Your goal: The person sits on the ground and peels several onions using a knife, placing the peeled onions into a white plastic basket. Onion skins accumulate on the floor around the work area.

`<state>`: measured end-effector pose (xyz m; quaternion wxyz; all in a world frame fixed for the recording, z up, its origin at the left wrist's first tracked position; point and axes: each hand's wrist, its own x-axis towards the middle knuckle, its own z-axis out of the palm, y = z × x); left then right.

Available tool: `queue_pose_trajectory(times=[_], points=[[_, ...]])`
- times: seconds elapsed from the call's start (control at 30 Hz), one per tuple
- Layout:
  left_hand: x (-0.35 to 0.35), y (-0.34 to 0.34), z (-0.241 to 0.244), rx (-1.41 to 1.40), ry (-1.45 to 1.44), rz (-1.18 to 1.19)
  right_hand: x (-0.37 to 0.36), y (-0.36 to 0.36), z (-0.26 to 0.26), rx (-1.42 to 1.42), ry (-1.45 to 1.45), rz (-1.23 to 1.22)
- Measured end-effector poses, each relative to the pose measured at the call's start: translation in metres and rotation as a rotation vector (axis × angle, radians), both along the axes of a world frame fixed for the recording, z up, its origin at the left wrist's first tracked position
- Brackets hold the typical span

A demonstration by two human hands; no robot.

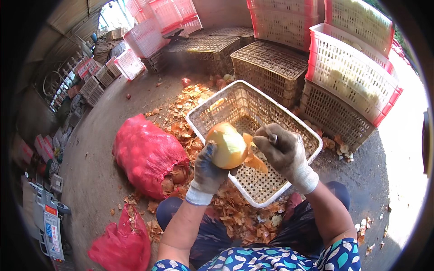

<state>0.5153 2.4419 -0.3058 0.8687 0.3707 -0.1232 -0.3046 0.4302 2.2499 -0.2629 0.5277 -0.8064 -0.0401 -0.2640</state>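
My left hand, in a dirty work glove, holds a large yellow onion whose pale flesh shows where it is partly peeled. Strips of brown onion skin hang from its right side. My right hand, also gloved, is closed at the skin beside the onion, with a small metal blade showing between the fingers; its handle is hidden. Below both hands a white-rimmed plastic crate lies on the floor, with small scraps on its perforated bottom. At its left lies a red mesh sack full of onions, its mouth open towards me.
Loose onion skins cover the floor around the crate. A second red mesh sack, slack, lies at the lower left. Brown crates and a white and red crate stand beyond. A parked vehicle is at the far left.
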Motion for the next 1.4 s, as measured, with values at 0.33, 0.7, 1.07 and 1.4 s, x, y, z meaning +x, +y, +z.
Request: queue_pose_trajectory(times=[0.33, 0.7, 1.07, 1.4], points=[[0.009, 0.009, -0.050, 0.572, -0.693, 0.361, -0.024, 0.007, -0.007, -0.666, -0.206, -0.058], [-0.009, -0.008, -0.009, -0.513, 0.084, -0.395, -0.022, 0.010, -0.018, -0.792, -0.208, -0.187], [-0.039, -0.018, -0.018, -0.270, 0.189, -0.103, -0.014, 0.007, -0.018, -0.611, -0.136, -0.144], [-0.026, -0.003, -0.033, -0.061, -0.184, -0.160, -0.018, 0.013, -0.025, -0.296, -0.094, -0.089]])
